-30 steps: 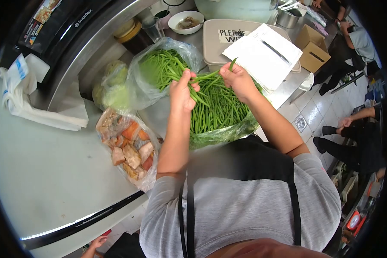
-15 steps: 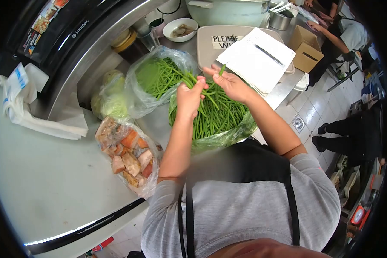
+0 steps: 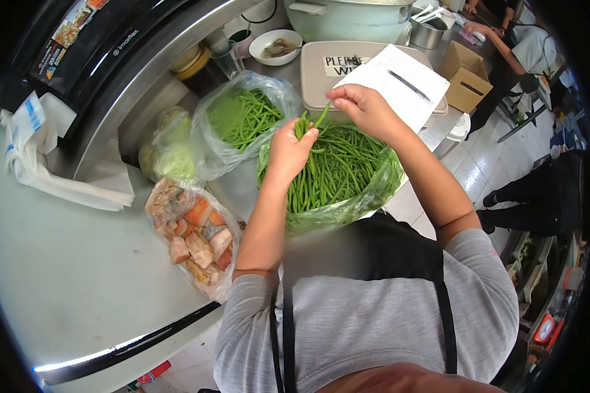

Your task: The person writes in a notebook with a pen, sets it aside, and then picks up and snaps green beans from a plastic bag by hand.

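My left hand (image 3: 291,149) is closed round a few green beans (image 3: 303,126) above the near bag. To its upper right, my right hand (image 3: 366,110) is closed in a pinch at the tip of a bean that slants up from the left hand. Below both hands, a clear plastic bag (image 3: 367,208) stands open, full of long green beans (image 3: 334,173). Left of it, another clear bag (image 3: 206,154) holds more green beans (image 3: 248,118).
A bag of orange and pale chunks (image 3: 203,249) and a bagged pale green vegetable (image 3: 177,147) lie to the left. Behind are a white bowl (image 3: 275,57), a lidded bin (image 3: 314,82) with papers (image 3: 400,85) and a pen, and a cardboard box (image 3: 465,82). Other people stand at right.
My right hand has moved up and slightly right, and its spread fingers have closed into a pinch at a bean's tip. My left hand stays nearly in place, holding beans.
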Tool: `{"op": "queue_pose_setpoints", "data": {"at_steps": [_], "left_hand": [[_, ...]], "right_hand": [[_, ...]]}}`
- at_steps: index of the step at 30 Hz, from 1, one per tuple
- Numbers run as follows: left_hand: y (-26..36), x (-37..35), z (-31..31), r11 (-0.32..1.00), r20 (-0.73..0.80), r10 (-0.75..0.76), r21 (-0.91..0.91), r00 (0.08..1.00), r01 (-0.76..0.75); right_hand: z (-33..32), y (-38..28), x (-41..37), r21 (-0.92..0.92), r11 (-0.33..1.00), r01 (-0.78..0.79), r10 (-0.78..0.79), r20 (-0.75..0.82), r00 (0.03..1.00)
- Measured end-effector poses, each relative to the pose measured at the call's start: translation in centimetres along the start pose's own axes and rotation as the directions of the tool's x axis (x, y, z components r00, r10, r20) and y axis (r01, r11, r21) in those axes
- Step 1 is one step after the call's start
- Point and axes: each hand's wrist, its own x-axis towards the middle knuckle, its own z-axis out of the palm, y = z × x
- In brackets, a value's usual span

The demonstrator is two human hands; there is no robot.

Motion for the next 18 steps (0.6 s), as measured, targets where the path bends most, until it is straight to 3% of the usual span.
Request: {"op": "queue_pose_setpoints", "data": {"at_steps": [1, 5, 7, 9, 11, 12, 13, 15, 16, 18], "left_hand": [[-0.2, 0.1, -0.1, 0.988, -0.010, 0.082, 0.134, 0.997, -0.080], [1.5, -0.3, -0.6, 0.947, -0.016, 0.149, 0.288, 0.989, -0.138], [1.4, -0.4, -0.5, 0.898, -0.059, 0.215, 0.404, 0.975, -0.174], [0.7, -0.6, 0.0, 0.950, -0.072, 0.105, 0.303, 0.992, -0.079], [0.5, -1.0, 0.7, 0.973, -0.030, 0.056, 0.227, 0.998, -0.048], [0.5, -1.1, 0.6, 0.998, -0.006, -0.062, 0.031, 0.998, 0.062], [0.5, -1.0, 0.6, 0.971, 0.039, -0.170, -0.162, 0.985, 0.174], [0.3, -0.6, -0.3, 0.796, 0.108, -0.317, -0.509, 0.942, 0.326], [-0.2, -0.4, -0.9, 0.688, 0.089, -0.316, -0.664, 0.945, 0.293], [-1.0, -0.1, -1.9, 0.533, 0.114, -0.308, -0.802, 0.945, 0.270]], "right_hand": [[-0.2, -0.2, 0.1, -0.043, 0.999, 0.012, -0.011, 0.017, 1.000], [-0.7, -0.8, 0.2, -0.268, 0.963, 0.016, 0.027, 0.154, 0.988], [0.8, -0.1, -0.1, -0.451, 0.883, 0.132, -0.126, 0.043, 0.991], [2.0, 1.3, -0.3, -0.579, 0.779, 0.241, -0.279, 0.025, 0.960], [3.2, 2.8, -0.7, -0.632, 0.735, 0.248, -0.252, 0.085, 0.964], [3.6, 3.3, -0.9, -0.657, 0.711, 0.251, -0.236, 0.114, 0.965], [3.8, 3.6, -1.1, -0.718, 0.676, 0.166, -0.115, 0.120, 0.986], [3.4, 3.8, -0.9, -0.650, 0.759, 0.037, 0.103, 0.176, 0.979], [3.2, 3.7, -0.8, -0.617, 0.786, -0.037, 0.210, 0.210, 0.955], [3.7, 4.4, -1.1, -0.249, 0.944, -0.214, 0.281, 0.276, 0.919]]}}
